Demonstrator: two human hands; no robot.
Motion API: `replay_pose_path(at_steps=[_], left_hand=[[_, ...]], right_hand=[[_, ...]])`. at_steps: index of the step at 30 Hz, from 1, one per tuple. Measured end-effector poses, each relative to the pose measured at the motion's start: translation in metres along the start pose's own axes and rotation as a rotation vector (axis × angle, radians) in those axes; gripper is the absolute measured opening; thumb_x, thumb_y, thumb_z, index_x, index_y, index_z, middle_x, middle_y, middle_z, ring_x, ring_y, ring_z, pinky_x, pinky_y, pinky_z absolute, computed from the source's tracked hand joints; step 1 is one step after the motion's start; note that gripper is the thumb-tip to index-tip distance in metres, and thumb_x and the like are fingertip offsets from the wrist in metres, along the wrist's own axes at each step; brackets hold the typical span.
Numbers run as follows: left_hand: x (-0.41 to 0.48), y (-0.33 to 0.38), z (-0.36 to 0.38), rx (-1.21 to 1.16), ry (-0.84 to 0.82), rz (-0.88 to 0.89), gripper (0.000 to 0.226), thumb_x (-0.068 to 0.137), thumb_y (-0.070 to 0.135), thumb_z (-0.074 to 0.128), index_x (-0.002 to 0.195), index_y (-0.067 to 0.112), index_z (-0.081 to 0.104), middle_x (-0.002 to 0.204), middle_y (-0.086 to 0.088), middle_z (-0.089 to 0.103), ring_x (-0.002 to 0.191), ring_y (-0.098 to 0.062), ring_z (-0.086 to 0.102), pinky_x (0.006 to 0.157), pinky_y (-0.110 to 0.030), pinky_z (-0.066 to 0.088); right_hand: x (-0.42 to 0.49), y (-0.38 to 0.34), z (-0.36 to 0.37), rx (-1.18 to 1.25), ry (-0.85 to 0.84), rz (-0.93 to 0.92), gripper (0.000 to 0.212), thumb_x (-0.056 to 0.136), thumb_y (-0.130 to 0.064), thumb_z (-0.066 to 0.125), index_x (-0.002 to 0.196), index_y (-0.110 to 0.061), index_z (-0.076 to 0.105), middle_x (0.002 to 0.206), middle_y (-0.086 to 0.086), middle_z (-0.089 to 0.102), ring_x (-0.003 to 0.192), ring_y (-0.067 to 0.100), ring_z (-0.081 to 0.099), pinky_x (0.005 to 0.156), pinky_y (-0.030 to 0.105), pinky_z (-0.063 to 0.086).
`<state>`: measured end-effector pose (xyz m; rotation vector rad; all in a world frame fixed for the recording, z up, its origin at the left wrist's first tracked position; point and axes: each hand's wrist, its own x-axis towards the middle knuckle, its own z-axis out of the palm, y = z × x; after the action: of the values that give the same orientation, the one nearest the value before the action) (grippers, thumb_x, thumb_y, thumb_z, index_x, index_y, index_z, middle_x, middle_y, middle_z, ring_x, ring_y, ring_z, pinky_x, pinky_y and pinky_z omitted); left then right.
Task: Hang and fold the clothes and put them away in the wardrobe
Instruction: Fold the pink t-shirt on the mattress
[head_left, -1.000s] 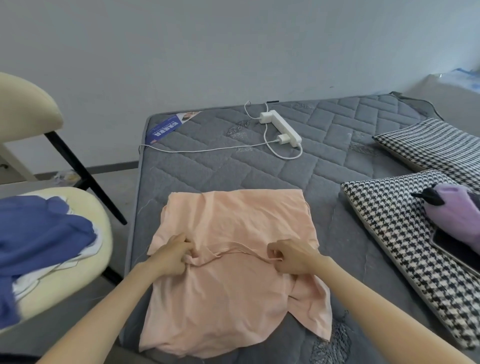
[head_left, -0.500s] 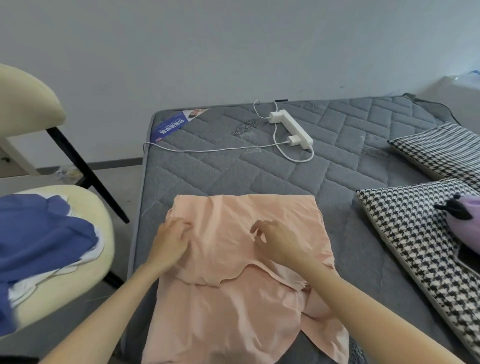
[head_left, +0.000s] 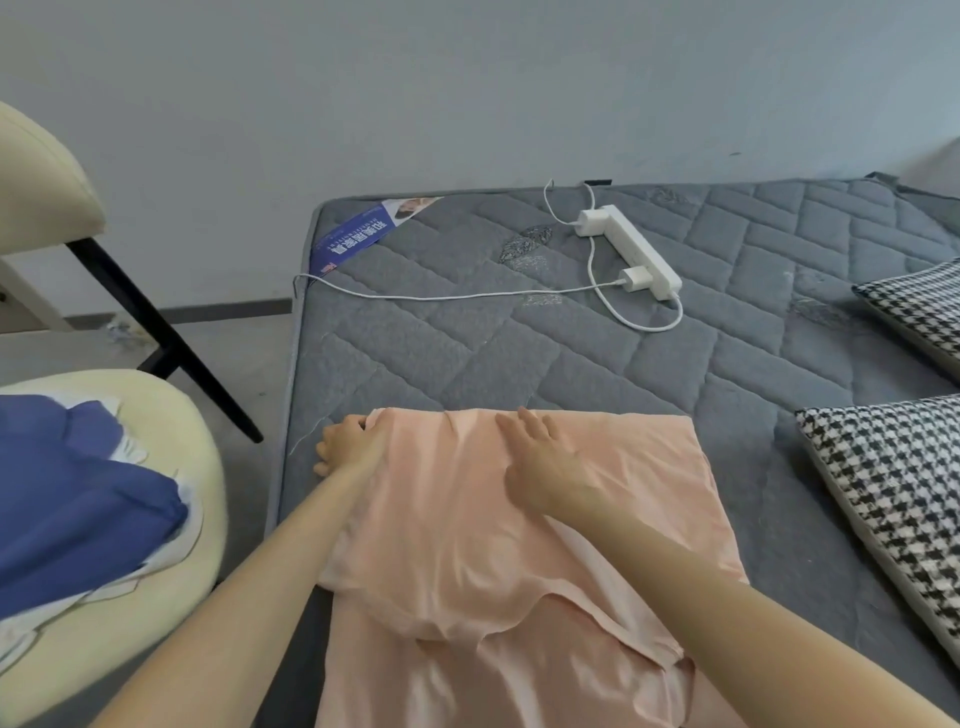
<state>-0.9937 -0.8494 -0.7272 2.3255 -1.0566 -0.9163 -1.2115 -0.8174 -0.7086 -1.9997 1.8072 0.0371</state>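
A peach garment (head_left: 613, 519) lies on the grey quilted mattress (head_left: 467, 353), its near part folded up over the far part. At the garment's far left corner, my left hand (head_left: 345, 447) has its fingers curled at the fabric's edge and holds it. My right hand (head_left: 540, 460) lies flat on the fold near the far edge, fingers straight and spread. Blue and white clothes (head_left: 72, 499) are heaped on the cream chair (head_left: 192, 467) at the left.
A white power strip (head_left: 631, 249) with a charger and cables lies on the mattress further back. Two houndstooth pillows (head_left: 893, 499) are at the right. The chair's black leg (head_left: 166, 338) stands on the floor beside the mattress. A wall runs behind.
Both hands carried the garment's folded edge away from me to its far edge. My right hand let go and flattened on the cloth; my left hand slid to the far left corner.
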Motion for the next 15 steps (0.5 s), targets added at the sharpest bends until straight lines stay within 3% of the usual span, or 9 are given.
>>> replay_pose_path(at_steps=[4, 8, 11, 13, 15], left_hand=[[0.01, -0.003, 0.002, -0.191, 0.081, 0.023, 0.02, 0.096, 0.032, 0.042, 0.095, 0.013, 0.047, 0.1, -0.006, 0.058, 0.107, -0.029, 0.048, 0.1, -0.04, 0.023], [0.016, -0.014, -0.006, -0.297, 0.23, 0.132, 0.02, 0.097, 0.031, 0.041, 0.089, 0.012, 0.042, 0.074, 0.001, 0.051, 0.084, -0.029, 0.052, 0.091, -0.038, 0.031], [0.016, -0.022, -0.006, -0.233, 0.22, 0.188, 0.022, 0.097, 0.032, 0.044, 0.09, 0.011, 0.041, 0.082, -0.004, 0.054, 0.087, -0.033, 0.055, 0.081, -0.042, 0.041], [0.015, -0.02, -0.005, -0.143, 0.215, 0.197, 0.016, 0.095, 0.026, 0.05, 0.097, 0.012, 0.041, 0.095, -0.007, 0.056, 0.096, -0.034, 0.054, 0.089, -0.044, 0.039], [0.011, -0.015, -0.006, 0.008, 0.253, 0.189, 0.029, 0.092, 0.022, 0.057, 0.116, 0.012, 0.043, 0.118, -0.015, 0.05, 0.113, -0.036, 0.047, 0.099, -0.045, 0.03]], right_hand=[[0.014, -0.004, 0.0, -0.022, -0.033, 0.037, 0.073, 0.087, -0.018, 0.045, 0.15, -0.038, 0.013, 0.16, -0.006, 0.003, 0.148, 0.023, -0.002, 0.103, 0.073, 0.021], [0.024, -0.005, 0.003, -0.028, -0.071, 0.084, 0.075, 0.085, -0.033, 0.051, 0.148, -0.043, 0.012, 0.16, -0.006, 0.002, 0.147, 0.027, -0.005, 0.1, 0.078, 0.015], [0.025, -0.003, 0.007, -0.074, -0.09, 0.085, 0.072, 0.087, -0.04, 0.047, 0.148, -0.045, 0.009, 0.16, -0.008, -0.002, 0.147, 0.028, -0.008, 0.1, 0.078, 0.014], [0.022, 0.004, 0.006, -0.104, -0.073, 0.053, 0.069, 0.089, -0.043, 0.045, 0.148, -0.043, 0.01, 0.16, -0.007, 0.0, 0.147, 0.026, -0.004, 0.102, 0.073, 0.021], [0.019, 0.015, 0.001, -0.081, -0.013, 0.027, 0.067, 0.089, -0.041, 0.047, 0.148, -0.04, 0.016, 0.16, -0.003, 0.007, 0.147, 0.023, 0.007, 0.106, 0.061, 0.028]])
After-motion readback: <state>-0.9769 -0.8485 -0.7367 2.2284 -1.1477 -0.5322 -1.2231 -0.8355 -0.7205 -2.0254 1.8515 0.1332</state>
